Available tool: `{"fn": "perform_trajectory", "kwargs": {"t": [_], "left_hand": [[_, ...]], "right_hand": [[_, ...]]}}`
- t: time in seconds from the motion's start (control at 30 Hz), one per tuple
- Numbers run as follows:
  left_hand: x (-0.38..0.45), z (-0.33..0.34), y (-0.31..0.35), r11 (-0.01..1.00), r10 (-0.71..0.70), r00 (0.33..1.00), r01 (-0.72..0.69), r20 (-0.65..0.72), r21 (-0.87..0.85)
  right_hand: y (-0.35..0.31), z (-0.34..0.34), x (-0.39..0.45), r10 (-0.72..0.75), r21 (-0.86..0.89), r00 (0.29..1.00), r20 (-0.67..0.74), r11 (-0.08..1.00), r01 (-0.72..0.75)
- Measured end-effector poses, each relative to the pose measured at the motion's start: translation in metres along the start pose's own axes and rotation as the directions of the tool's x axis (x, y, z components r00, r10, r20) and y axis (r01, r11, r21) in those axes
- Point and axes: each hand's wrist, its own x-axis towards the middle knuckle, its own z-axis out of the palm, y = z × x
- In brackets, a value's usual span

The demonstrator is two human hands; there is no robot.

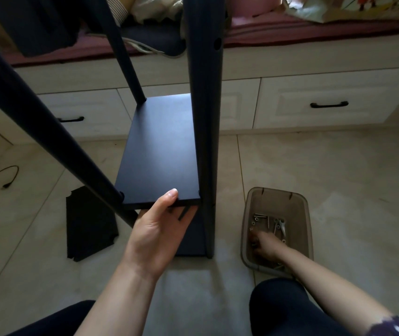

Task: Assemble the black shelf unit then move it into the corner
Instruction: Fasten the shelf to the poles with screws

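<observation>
Shelf board: a black shelf board (pixel 159 151) sat level between the black posts (pixel 204 117), its near edge resting on our left fingers.
Left hand: our left hand (pixel 162 229) reached up from below, palm up, thumb curled over the board's top edge, fingers hidden beneath it.
Right hand: our right hand (pixel 265 243) dipped low into the plastic tub (pixel 297 209), fingers bent among the screws (pixel 270 220); whether they pinched one, we could not tell.
Doing it well: we judged the board should be kept level while a screw was fetched.
Beyond the fingers: a spare black panel (pixel 89 224) lay on the floor to the left.
</observation>
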Motion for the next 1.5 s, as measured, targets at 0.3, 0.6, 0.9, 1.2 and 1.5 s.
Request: {"fn": "perform_trajectory", "kwargs": {"t": [0.3,0.6,0.9,1.2,1.5], "left_hand": [[0.001,0.0,-0.002,1.0,-0.011,1.0,0.011,0.0,-0.014],[0.004,-0.003,-0.008,0.993,-0.034,0.995,0.044,0.092,-0.108],[0.011,-0.008,-0.016,0.986,-0.019,0.993,0.038,0.117,-0.164],[0.01,-0.009,-0.012,0.985,-0.042,0.99,0.063,0.133,-0.158],[0.008,-0.015,-0.011,0.993,0.005,0.986,0.015,0.168,-0.121]], "right_hand": [[0.003,0.003,0.002,0.029,-0.135,0.996,0.083,0.991,-0.018],[-0.005,-0.035,-0.033,-0.064,0.056,0.996,-0.059,0.996,0.067],[-0.083,-0.122,-0.144,-0.298,0.455,0.94,-0.168,0.822,0.342],[-0.148,-0.173,-0.23,-0.286,0.571,0.956,-0.063,0.776,0.27],[-0.167,-0.148,-0.223,-0.075,0.665,0.992,-0.097,0.737,0.121]]}}
